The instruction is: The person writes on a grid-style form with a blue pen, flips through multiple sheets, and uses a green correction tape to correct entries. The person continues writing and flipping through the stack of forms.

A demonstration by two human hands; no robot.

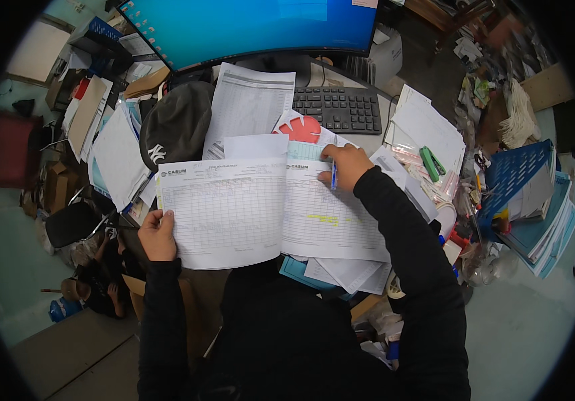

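Observation:
My left hand [158,237] grips the left edge of a printed table form [224,220], thumb on top and fingers partly hidden. Its page spreads out beside a second form [341,234], which has handwriting and a yellow-highlighted patch. Over the upper part of that second form, my right hand [349,166] is closed around a blue pen [333,176], held nearly upright. Just above the forms lie a red round piece [301,129] and another printed sheet [251,100]. More loose papers [351,273] poke out below the right-hand form.
A black keyboard [341,110] and a monitor [254,27] stand at the back. A dark cap [177,123] rests on papers at left. To the right are a green stapler [432,164] and a blue file rack [515,180]. Another person [97,287] is at lower left.

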